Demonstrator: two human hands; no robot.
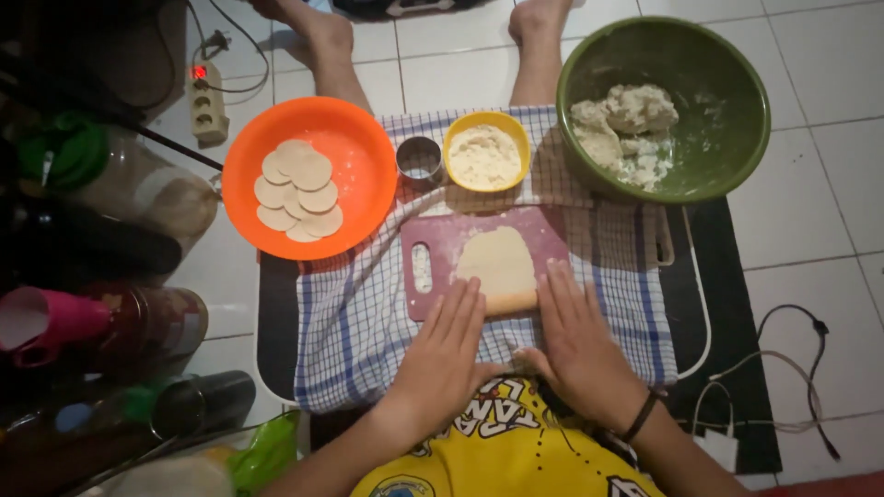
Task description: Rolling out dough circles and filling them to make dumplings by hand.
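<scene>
A flattened sheet of pale dough (pixel 498 259) lies on a small pink cutting board (pixel 435 237) set on a blue-and-white checked cloth (pixel 354 322). A wooden rolling pin (pixel 511 303) rests across the near edge of the dough. My left hand (pixel 445 345) and my right hand (pixel 577 336) press flat on the pin's two ends, fingers stretched out and apart. Just beyond the board stand a round metal cutter (pixel 420 159) and a yellow bowl of flour (pixel 486 152).
An orange plate (pixel 359 161) with several cut dough discs sits at the left. A green bowl (pixel 718 83) with lumps of dough is at the right. A power strip (pixel 208 106), bottles and a pink cup crowd the left; cables lie on the tiles at right.
</scene>
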